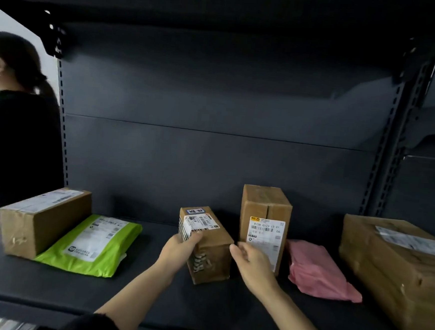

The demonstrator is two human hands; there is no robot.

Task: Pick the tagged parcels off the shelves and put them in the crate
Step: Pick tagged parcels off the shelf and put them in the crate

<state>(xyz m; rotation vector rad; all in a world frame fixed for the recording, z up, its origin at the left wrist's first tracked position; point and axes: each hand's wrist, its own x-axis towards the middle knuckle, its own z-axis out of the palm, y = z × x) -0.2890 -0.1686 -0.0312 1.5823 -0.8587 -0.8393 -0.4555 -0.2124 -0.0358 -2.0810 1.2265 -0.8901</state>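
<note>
A small cardboard parcel (pixel 211 250) with a white label and a blue tag on top lies in the middle of the dark shelf (pixel 148 297). My left hand (pixel 181 250) grips its left side, thumb on the top edge. My right hand (pixel 251 265) is at the parcel's right side, fingers loosely curled, in front of a tall upright cardboard box (pixel 265 220) with a white label. Whether the right hand touches the small parcel is unclear. No crate is in view.
A long cardboard box (pixel 42 221) and a green mailer bag (pixel 93 243) lie at the left. A pink mailer bag (pixel 317 269) and a large cardboard box (pixel 395 272) lie at the right. Another person (pixel 14 122) stands beyond the shelf's left upright.
</note>
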